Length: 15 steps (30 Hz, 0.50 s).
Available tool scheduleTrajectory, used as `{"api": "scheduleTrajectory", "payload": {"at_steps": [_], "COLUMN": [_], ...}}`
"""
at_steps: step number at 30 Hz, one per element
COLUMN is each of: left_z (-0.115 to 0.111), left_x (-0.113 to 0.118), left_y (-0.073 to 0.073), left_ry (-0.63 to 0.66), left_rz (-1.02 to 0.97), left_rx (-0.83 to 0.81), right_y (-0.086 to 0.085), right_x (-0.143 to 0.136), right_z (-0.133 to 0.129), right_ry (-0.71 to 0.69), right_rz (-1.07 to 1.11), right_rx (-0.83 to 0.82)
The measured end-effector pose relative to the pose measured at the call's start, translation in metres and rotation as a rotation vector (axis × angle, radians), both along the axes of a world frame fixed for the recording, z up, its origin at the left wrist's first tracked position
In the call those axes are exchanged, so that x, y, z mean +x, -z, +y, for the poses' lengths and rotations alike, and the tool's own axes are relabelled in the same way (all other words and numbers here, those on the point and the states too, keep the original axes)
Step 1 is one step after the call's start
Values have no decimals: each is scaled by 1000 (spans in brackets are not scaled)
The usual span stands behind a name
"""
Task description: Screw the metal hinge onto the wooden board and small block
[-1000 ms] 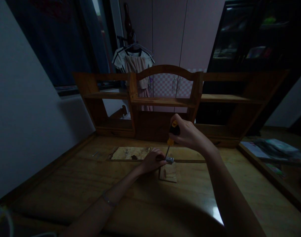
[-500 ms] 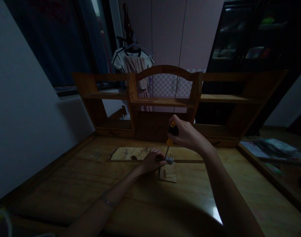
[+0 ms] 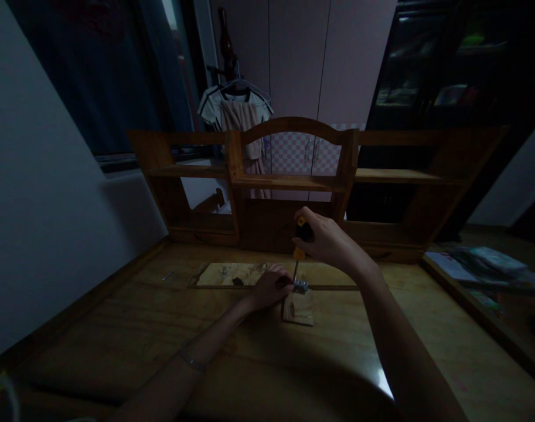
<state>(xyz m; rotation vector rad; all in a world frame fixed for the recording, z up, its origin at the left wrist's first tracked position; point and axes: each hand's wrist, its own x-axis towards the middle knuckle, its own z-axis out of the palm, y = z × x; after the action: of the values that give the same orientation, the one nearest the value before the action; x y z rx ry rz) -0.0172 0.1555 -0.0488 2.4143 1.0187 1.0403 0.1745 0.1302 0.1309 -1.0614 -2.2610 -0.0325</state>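
Observation:
My right hand (image 3: pixel 322 237) is wrapped round the yellow-and-black handle of a screwdriver (image 3: pixel 299 253), palm over the top. Its shaft points down, slightly tilted, and the tip meets a small silver metal hinge (image 3: pixel 301 286). From the left, my left hand (image 3: pixel 269 287) pinches the near end of that hinge, close to the tip; the fingertips partly hide what lies there. The hinge sits at the back edge of a small wooden board (image 3: pixel 298 309). Behind it lies a long wooden board (image 3: pixel 227 274), partly covered by my left hand.
A wooden shelf unit (image 3: pixel 289 181) stands at the back of the wooden table (image 3: pixel 197 334). Small metal pieces (image 3: pixel 167 276) lie on the left. Papers and a plastic bag (image 3: pixel 491 261) are beyond the right edge. A wall (image 3: pixel 51 205) borders the left side.
My right hand and the screwdriver handle have shifted slightly left and the grip has turned a little. My left hand stays nearly in place at the hinge.

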Motion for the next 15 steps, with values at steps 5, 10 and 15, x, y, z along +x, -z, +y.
{"api": "scheduleTrajectory", "payload": {"at_steps": [5, 10, 15], "left_z": [3, 3, 0], "left_x": [-2, -3, -2], "left_y": [3, 5, 3], "left_ry": [31, 13, 2], "left_rz": [-19, 13, 55], "left_rx": [13, 26, 43], "right_y": [-1, -2, -1], "right_x": [0, 0, 1], "right_z": [-1, -2, 0], "right_ry": [1, 5, 4], "right_rz": [-4, -9, -16], "right_rx": [-12, -19, -12]}}
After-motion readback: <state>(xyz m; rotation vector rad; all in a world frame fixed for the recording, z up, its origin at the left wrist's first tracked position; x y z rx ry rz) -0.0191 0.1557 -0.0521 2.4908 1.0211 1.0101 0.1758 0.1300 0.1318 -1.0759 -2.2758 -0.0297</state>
